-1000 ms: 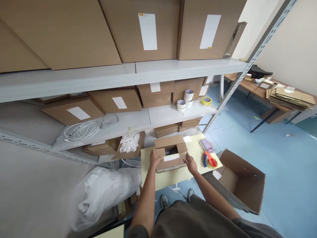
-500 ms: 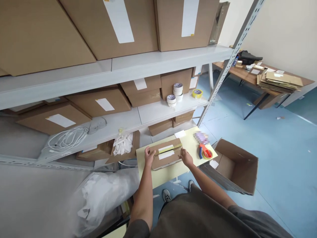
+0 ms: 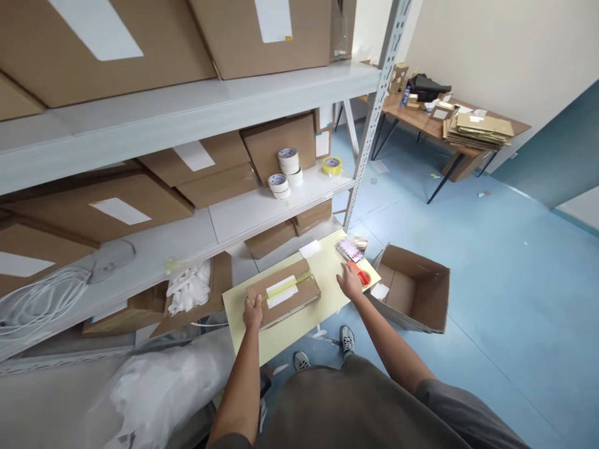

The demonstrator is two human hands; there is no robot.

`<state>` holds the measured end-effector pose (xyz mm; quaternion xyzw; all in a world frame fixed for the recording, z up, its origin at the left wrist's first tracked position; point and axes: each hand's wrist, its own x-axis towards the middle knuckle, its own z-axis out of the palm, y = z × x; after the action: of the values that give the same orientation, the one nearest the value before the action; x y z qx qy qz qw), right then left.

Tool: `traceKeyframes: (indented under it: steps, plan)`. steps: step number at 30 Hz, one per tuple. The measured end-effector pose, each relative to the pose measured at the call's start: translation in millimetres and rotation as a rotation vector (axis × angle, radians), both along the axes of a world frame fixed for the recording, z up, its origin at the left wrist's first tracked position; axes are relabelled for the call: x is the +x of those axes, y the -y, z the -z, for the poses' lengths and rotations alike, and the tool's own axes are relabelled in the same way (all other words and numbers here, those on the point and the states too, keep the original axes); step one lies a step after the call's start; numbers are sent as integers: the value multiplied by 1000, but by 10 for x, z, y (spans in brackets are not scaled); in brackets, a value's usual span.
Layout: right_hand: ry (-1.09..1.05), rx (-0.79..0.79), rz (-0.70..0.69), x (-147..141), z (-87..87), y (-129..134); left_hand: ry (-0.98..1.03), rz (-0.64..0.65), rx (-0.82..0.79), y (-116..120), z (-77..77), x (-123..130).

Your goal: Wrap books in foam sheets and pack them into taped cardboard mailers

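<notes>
A small cardboard box (image 3: 302,293) lies on the pale yellow tabletop (image 3: 281,342), with clear yellowish tape running along its top seam over white labels. My left hand (image 3: 253,313) grips the box's left end, thumb on top. My right hand (image 3: 350,282) is off the box, at the table's right side, fingers apart and holding nothing that I can see. Right beside it lies a tape dispenser (image 3: 363,277) with red and orange parts, partly hidden by the hand. Behind the dispenser is a blurred purple-and-white item (image 3: 350,249).
An open carton (image 3: 421,287) stands on the floor right of the table. Metal shelving (image 3: 299,209) with boxes, white tape rolls (image 3: 288,161) and a yellow roll (image 3: 332,165) rises in front. Plastic wrapping (image 3: 173,380) lies at left. Flattened cardboard (image 3: 477,130) is stacked on a far table.
My right hand has left the box's right end and moved right to the tape dispenser. My left hand stays at the box's left end. The view has turned right.
</notes>
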<state>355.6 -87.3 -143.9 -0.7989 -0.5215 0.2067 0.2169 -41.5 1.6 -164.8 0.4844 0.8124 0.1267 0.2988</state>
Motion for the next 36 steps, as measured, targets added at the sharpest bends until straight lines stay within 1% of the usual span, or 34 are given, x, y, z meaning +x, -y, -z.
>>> traceKeyframes:
  steps: [2, 4, 7, 9, 11, 13, 15, 18, 21, 23, 26, 28, 30, 32, 34, 36]
  plan:
    - [17, -42, 35, 302, 52, -11, -11, 7, -2, 53, 7, 164]
    - [32, -111, 66, 535, 130, -52, -16, 10, 9, 125, 16, 384]
    - [27, -261, 103, 739, 298, -134, -33, 33, 21, 221, 19, 709]
    - [7, -370, 110, 789, 442, -161, -56, 49, 10, 258, 16, 852]
    - [-27, -440, 86, 785, 600, -141, -90, 53, -1, 277, 14, 920]
    - [-62, -452, 58, 743, 753, -88, -132, 46, 0, 286, 20, 935]
    - [-71, -444, 67, 687, 873, -33, -166, 39, 12, 294, 28, 930]
    - [-90, -480, 95, 638, 949, 7, -183, 37, 21, 307, 28, 932]
    - [-127, -512, 55, 650, 910, 40, -172, 32, 22, 319, 6, 951]
    - [-119, -474, 13, 665, 856, 105, -158, 24, 18, 324, -10, 962]
    - [-107, -324, -34, 656, 759, 262, -132, 8, 15, 331, -18, 974]
    - [-126, -208, -25, 625, 665, 352, -113, -7, 19, 338, -16, 984]
    - [-182, -97, -6, 570, 523, 384, -82, -30, 31, 351, -18, 1000]
    - [-290, 21, -25, 484, 330, 339, -35, -60, 51, 371, -26, 1019]
    - [-439, 112, -100, 354, 108, 228, 21, -87, 65, 397, -38, 1040]
    - [-581, 148, -208, 179, -107, 83, 61, -80, 84, 424, -46, 1062]
